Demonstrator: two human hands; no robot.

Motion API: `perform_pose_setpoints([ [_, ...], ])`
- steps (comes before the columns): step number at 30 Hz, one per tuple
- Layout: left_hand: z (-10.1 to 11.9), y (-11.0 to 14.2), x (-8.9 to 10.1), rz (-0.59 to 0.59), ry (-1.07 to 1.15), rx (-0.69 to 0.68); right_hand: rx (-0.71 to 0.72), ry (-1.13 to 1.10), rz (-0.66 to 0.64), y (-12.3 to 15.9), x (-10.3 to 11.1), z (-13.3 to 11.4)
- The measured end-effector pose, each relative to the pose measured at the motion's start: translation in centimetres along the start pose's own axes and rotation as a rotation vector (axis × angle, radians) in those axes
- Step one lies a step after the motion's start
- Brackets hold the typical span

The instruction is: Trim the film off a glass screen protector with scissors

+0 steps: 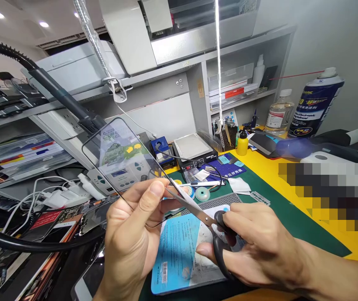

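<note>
My left hand [135, 238] pinches the lower edge of a clear glass screen panel with a thin black border [116, 154], holding it up and tilted over the bench. My right hand [254, 246] grips a pair of black-handled scissors [198, 211], fingers through the loops. The blades point left and up and reach the panel's lower right edge, right by my left thumb. Below both hands a light blue package card [179, 255] lies on the green mat [292, 225].
A black gooseneck arm [41, 79] crosses the left. Phones, white cables and boards crowd the lower left. Behind stand a control unit [119, 175], a hot plate [194, 148], a yellow bottle [242, 144], a clear bottle [279, 115] and a spray can [315, 102]. A blurred patch covers the right.
</note>
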State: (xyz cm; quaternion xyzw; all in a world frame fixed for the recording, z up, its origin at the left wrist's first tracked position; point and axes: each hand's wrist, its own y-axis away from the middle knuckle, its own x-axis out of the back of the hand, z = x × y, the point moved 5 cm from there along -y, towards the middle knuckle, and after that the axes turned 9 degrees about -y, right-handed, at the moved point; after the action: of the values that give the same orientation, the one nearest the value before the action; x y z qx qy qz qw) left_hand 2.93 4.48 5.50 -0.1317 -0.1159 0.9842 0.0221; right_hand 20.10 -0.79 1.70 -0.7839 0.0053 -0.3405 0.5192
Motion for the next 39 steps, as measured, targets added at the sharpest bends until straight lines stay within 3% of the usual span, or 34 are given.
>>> perform_pose_setpoints([
  [21, -0.03, 0.22, -0.09, 0.034, 0.024, 0.026, -0.023, 0.015, 0.009, 0.35, -0.02, 0.20],
  [39, 0.03, 0.30, -0.49, -0.004, 0.028, 0.031, 0.020, 0.081, 0.020, 0.42, 0.01, -0.01],
])
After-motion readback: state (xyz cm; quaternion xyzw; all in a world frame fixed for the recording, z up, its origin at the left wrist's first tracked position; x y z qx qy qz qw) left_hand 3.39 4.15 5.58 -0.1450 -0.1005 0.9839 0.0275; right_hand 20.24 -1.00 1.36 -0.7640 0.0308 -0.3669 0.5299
